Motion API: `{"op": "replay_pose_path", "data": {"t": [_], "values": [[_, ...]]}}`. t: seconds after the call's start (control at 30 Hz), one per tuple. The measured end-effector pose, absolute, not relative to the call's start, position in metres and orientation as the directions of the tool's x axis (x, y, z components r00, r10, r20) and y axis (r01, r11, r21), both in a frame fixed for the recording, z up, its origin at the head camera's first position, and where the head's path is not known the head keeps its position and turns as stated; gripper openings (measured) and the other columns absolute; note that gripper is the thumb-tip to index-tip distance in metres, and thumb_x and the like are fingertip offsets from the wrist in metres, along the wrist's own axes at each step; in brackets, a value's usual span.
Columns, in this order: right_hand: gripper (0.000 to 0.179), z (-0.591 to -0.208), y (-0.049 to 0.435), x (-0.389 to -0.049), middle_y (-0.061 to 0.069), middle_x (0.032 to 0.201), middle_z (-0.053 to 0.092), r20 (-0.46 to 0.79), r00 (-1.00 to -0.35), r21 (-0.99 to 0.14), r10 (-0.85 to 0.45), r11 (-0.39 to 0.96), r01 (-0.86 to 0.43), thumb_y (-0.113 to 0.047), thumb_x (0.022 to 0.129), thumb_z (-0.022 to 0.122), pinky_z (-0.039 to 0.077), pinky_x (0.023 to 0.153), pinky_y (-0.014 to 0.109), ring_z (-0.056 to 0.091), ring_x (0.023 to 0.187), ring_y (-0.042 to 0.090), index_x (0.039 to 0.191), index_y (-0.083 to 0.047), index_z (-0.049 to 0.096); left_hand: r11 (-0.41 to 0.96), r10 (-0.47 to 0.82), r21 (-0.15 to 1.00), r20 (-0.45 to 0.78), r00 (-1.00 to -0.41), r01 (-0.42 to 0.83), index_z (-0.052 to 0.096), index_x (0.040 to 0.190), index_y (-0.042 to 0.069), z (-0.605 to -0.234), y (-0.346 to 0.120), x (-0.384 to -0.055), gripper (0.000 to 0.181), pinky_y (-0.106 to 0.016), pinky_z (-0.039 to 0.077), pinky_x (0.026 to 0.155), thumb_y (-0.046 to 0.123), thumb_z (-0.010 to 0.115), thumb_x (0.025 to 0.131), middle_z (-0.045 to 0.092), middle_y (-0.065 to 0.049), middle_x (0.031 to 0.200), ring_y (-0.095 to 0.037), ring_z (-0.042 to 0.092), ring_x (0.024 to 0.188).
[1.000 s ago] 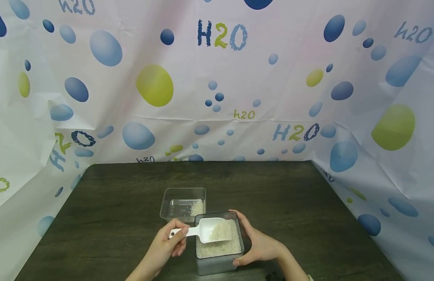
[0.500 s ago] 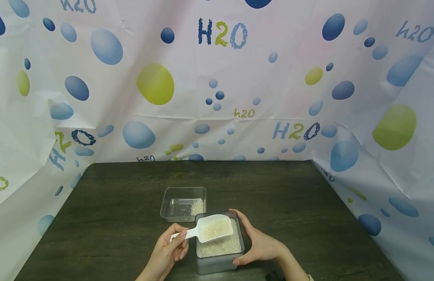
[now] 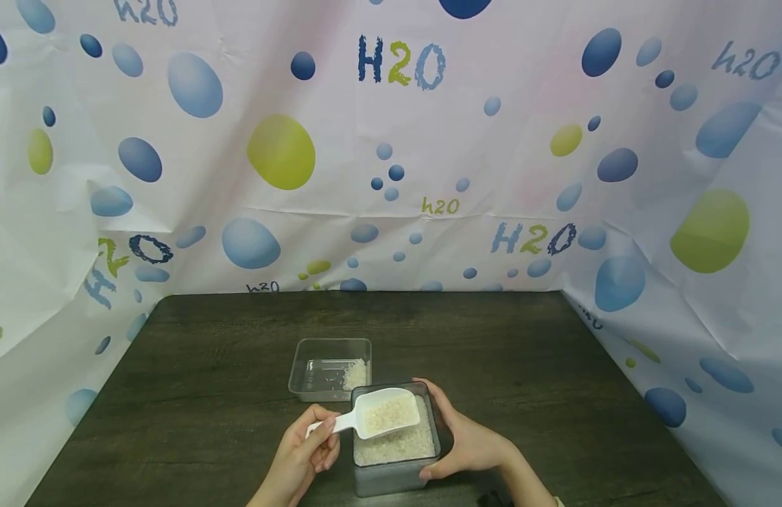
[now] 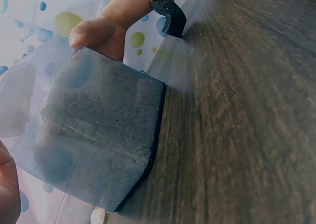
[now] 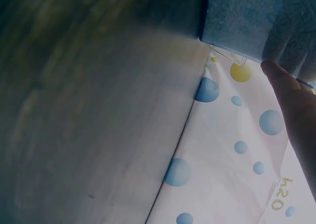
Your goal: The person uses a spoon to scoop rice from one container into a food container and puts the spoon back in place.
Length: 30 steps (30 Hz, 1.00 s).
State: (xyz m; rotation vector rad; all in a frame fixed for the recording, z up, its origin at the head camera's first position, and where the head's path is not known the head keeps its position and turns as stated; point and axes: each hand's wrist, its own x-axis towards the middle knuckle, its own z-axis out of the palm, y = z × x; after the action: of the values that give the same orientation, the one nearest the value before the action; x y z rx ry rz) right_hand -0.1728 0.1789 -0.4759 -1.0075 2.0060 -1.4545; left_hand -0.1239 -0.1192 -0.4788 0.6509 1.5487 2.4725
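Observation:
My left hand (image 3: 302,447) pinches the handle of a white scoop (image 3: 364,425) between thumb and fingers. The scoop holds some rice (image 3: 391,414) and is over a grey see-through box (image 3: 391,480) filled with rice (image 3: 397,451). My right hand (image 3: 469,440) grips the box at its right side, thumb near the front corner and fingers around the back corner. In the left wrist view the box (image 4: 103,120) stands on the table, rice showing through its wall. The right wrist view shows part of the box (image 5: 247,21) with fingers (image 5: 286,86) against it.
Behind the box, to the left, sits a shallow clear tray (image 3: 302,377) with a small heap of rice (image 3: 355,374) in its right end. The dark wooden table (image 3: 175,394) meets a printed white backdrop (image 3: 340,176) at back and sides. A black object (image 3: 492,498) lies by the right forearm.
The scoop has tipped from a slant to more level, its rice spread across the bowl. My left hand shifted slightly right and down. The right hand and box stay put.

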Motion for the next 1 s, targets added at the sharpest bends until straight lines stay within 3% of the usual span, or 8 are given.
{"op": "replay_pose_path", "data": {"t": [0.17, 0.27, 0.4, 0.67, 0.87, 1.0], "values": [[0.116, -0.474, 0.178, -0.172, 0.02, 0.158, -0.009, 0.033, -0.632, -0.947, -0.774, 0.177, -0.266, -0.022, 0.081, 0.081, 0.012, 0.111, 0.065, -0.005, 0.144, 0.044, 0.154, -0.027, -0.009, -0.45, 0.326, 0.887, 0.272, -0.905, 0.104, 0.055, 0.1, 0.012, -0.476, -0.122, -0.124, 0.021, -0.032, 0.02, 0.048, 0.002, 0.037, 0.104, 0.052, 0.006, 0.077, -0.004, 0.044, 0.057], [0.116, -0.473, 0.177, -0.171, 0.014, 0.158, 0.001, 0.02, -0.639, -0.954, -0.769, 0.177, -0.243, -0.019, 0.08, 0.082, 0.017, 0.116, 0.047, 0.005, 0.145, 0.035, 0.154, -0.028, -0.008, -0.425, 0.311, 0.9, 0.242, -0.919, 0.094, 0.055, 0.098, 0.011, -0.472, -0.124, -0.125, 0.017, -0.03, 0.021, 0.049, 0.004, 0.04, 0.104, 0.053, 0.006, 0.076, -0.003, 0.045, 0.056], [0.116, -0.473, 0.178, -0.171, 0.013, 0.156, 0.008, 0.037, -0.638, -0.955, -0.769, 0.161, -0.248, -0.019, 0.08, 0.081, 0.025, 0.112, 0.028, 0.016, 0.142, 0.033, 0.154, -0.028, -0.007, -0.394, 0.291, 0.915, 0.218, -0.932, 0.092, 0.054, 0.099, 0.009, -0.466, -0.129, -0.127, 0.014, -0.03, 0.022, 0.05, 0.006, 0.042, 0.104, 0.053, 0.007, 0.076, -0.002, 0.046, 0.056], [0.114, -0.474, 0.179, -0.171, 0.02, 0.157, 0.001, 0.043, -0.631, -0.945, -0.775, 0.173, -0.276, -0.023, 0.082, 0.08, 0.028, 0.112, 0.039, 0.013, 0.141, 0.044, 0.154, -0.03, -0.008, -0.364, 0.288, 0.924, 0.229, -0.93, 0.115, 0.054, 0.097, 0.012, -0.458, -0.138, -0.136, 0.017, -0.032, 0.021, 0.05, 0.007, 0.04, 0.105, 0.053, 0.007, 0.077, -0.003, 0.045, 0.057], [0.113, -0.473, 0.178, -0.172, 0.018, 0.156, 0.006, 0.048, -0.63, -0.952, -0.775, 0.156, -0.264, -0.023, 0.082, 0.08, 0.03, 0.109, 0.029, 0.017, 0.14, 0.04, 0.154, -0.029, -0.006, -0.316, 0.263, 0.94, 0.217, -0.94, 0.128, 0.054, 0.099, 0.01, -0.453, -0.148, -0.144, 0.014, -0.03, 0.024, 0.051, 0.01, 0.042, 0.105, 0.052, 0.006, 0.077, -0.003, 0.046, 0.057], [0.111, -0.473, 0.178, -0.172, 0.019, 0.154, 0.01, 0.052, -0.629, -0.957, -0.776, 0.141, -0.254, -0.022, 0.082, 0.08, 0.033, 0.108, 0.029, 0.022, 0.139, 0.039, 0.154, -0.03, -0.005, -0.301, 0.247, 0.943, 0.217, -0.945, 0.138, 0.054, 0.098, 0.011, -0.452, -0.154, -0.149, 0.014, -0.031, 0.023, 0.051, 0.011, 0.042, 0.105, 0.052, 0.006, 0.077, -0.003, 0.045, 0.057]]}}
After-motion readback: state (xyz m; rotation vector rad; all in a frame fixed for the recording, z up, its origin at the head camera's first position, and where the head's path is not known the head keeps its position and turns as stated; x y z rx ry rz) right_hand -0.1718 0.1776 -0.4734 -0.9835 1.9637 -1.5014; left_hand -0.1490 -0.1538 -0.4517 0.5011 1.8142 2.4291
